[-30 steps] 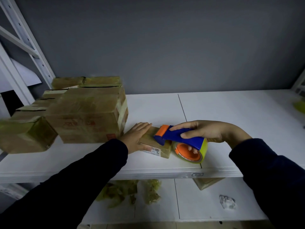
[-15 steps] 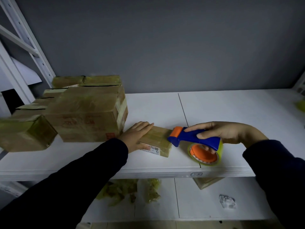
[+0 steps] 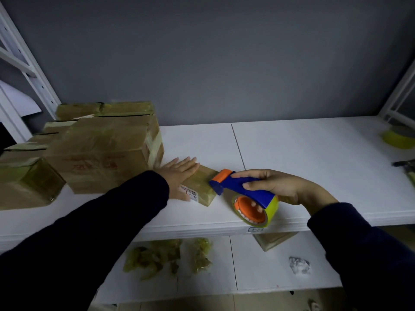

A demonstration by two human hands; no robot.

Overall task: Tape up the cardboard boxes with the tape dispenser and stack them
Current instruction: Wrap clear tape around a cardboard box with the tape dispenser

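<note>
- Small cardboard box (image 3: 203, 185) lies flat near the front edge of the white shelf (image 3: 314, 158), just right of the larger taped boxes (image 3: 105, 153)
- It is low and brown, glossy with yellowish tape over its top, with a white label on the near side; its edges look square and uncrushed
- The left hand (image 3: 179, 173) rests on the box top with fingers straight and flat, its grip spread and curled round nothing
- The right hand (image 3: 283, 187) has its grip wrapped round the blue handle of the tape dispenser (image 3: 242, 191); the orange-tipped nose sits at the box's right end, touching or just off it, I cannot tell which
- The step in hand is probably taping this box, at one end of a strip
- The next move likely calls for keeping the box pinned while the tape is pulled taut and cut, then lifting the box onto the stack
</note>
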